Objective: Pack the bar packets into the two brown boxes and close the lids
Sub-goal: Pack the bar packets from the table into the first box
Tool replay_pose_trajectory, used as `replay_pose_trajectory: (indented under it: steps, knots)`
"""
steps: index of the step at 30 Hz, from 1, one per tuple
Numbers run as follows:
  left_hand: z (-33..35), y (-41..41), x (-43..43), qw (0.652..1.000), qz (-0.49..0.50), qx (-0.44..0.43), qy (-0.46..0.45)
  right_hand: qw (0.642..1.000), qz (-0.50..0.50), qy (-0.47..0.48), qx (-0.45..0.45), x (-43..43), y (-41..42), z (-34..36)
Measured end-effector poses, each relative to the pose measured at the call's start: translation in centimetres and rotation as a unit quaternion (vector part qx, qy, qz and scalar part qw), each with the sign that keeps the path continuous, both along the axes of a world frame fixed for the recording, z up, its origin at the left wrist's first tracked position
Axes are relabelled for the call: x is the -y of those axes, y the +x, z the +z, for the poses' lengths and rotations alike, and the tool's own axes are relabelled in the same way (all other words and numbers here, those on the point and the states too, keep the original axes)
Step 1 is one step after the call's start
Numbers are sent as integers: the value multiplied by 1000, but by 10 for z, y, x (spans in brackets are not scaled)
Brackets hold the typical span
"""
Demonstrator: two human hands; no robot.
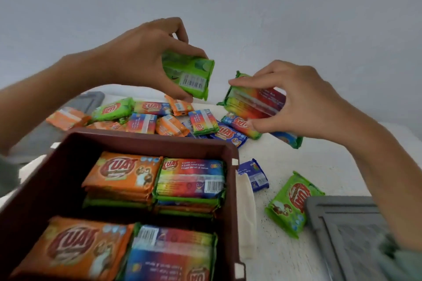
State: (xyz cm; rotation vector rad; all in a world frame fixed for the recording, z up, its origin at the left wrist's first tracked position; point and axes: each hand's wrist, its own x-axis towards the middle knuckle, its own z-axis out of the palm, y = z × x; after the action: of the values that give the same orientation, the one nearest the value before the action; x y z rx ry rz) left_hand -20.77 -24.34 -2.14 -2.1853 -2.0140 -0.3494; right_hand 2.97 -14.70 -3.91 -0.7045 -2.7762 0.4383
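A brown box stands open at the lower left, holding several stacks of orange and rainbow bar packets. My left hand grips a green packet in the air above the far pile. My right hand pinches a rainbow packet just above the loose packets scattered over the white table. Only one brown box is in view.
A grey lid lies at the lower right, another grey lid at the far left. A green packet and a blue one lie between the box and the right lid. A pale wall stands behind.
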Motion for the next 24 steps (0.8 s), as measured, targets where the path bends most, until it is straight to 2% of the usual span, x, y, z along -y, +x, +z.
replay_pose_trajectory:
  steps: [4, 7, 10, 15, 21, 24]
  knots:
    - [-6, 6, 73, 998, 13, 24, -52, 996, 72, -43, 29, 50, -11, 12]
    - [-28, 9, 115, 994, 19, 67, -89, 986, 121, -65, 89, 79, -19, 3]
    - [-58, 13, 145, 989, 20, 77, -122, 974, 160, -41, 155, 102, -28, -15]
    - [-101, 16, 168, 983, -1, 50, -178, 950, 214, -11, 229, 126, -40, -47]
    - [-121, 8, 176, 970, 3, 108, -219, 918, 253, -43, 304, 134, -51, -66]
    - [-114, 3, 171, 946, 1, 141, -292, 906, 259, -46, 333, 132, -54, -63]
